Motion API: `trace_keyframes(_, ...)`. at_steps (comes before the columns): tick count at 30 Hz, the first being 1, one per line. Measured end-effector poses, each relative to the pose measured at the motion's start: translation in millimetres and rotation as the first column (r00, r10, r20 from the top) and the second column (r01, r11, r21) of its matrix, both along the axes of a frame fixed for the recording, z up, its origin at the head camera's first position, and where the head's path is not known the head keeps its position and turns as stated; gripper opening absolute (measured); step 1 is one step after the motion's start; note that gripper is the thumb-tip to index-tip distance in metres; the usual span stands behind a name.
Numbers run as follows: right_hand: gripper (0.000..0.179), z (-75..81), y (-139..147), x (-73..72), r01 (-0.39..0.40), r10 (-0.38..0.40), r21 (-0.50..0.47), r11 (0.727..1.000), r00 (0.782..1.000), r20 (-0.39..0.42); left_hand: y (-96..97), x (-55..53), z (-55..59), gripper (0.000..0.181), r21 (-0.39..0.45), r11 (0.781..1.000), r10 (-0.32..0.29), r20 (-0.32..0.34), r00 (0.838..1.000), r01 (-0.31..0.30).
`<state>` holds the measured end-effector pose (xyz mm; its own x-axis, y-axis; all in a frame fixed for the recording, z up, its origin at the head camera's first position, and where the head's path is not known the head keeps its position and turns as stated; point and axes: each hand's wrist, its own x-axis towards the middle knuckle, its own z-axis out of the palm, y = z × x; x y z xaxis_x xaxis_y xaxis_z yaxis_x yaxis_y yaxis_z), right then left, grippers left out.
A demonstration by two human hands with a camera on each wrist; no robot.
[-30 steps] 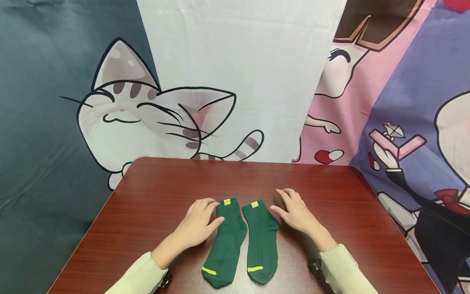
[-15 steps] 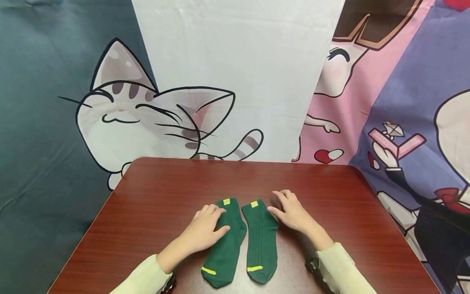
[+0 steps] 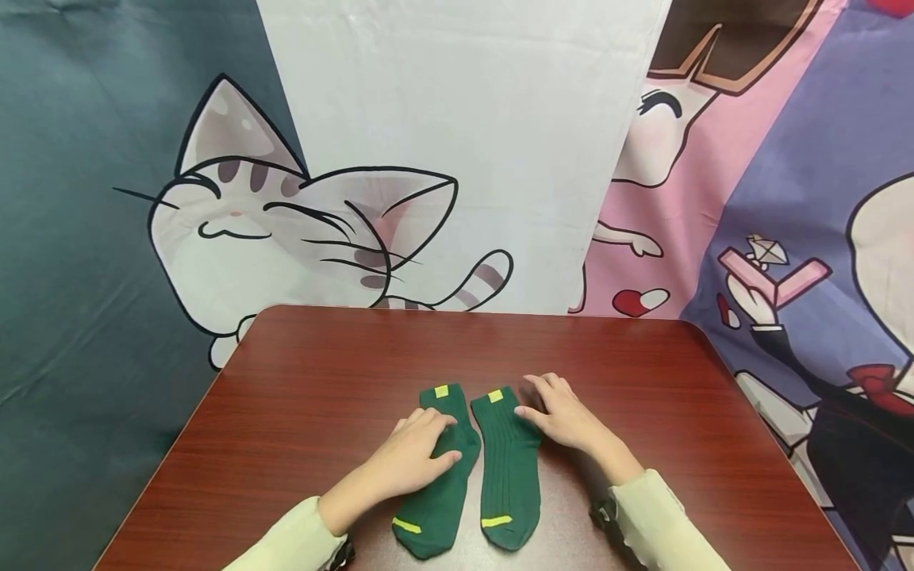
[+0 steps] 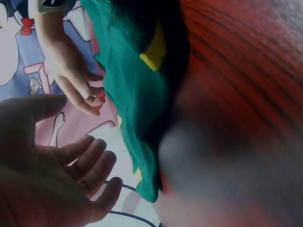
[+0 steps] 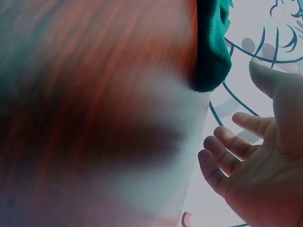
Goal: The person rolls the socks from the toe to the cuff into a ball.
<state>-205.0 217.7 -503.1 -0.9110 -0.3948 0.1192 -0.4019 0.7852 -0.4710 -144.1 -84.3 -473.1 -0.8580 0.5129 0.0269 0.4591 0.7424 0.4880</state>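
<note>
Two green ribbed socks lie flat side by side, each with a yellow tag at the cuff and a yellow stripe at the toe. My left hand (image 3: 414,454) hovers over the middle of the left sock (image 3: 439,507), hiding part of it. In the left wrist view its fingers (image 4: 97,163) are loosely spread and hold nothing, with the green fabric (image 4: 137,90) beyond them. My right hand (image 3: 564,414) is by the upper right edge of the right sock (image 3: 508,476), thumb over its side. The right wrist view shows its fingers (image 5: 227,146) relaxed, apart from the sock.
The socks lie on a reddish-brown wooden table (image 3: 321,357) with rounded far corners. Behind it hangs a cloth backdrop (image 3: 485,103) printed with a cartoon cat and figures. Pale sleeves (image 3: 664,515) and dark wrist straps cover both forearms.
My left hand has moved right and slightly toward me, from the left sock's edge to over its middle. My right hand has shifted slightly left. Both socks stay in place.
</note>
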Motion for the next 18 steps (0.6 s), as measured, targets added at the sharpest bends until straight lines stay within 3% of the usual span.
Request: trace_keyframes(18,0.057,0.9,-7,-1.3,-0.027,0.027,0.003,1.000,0.995,0.096,18.0,6.2,-4.9,0.040,-0.035,0.998,-0.051,0.068,0.996,0.053)
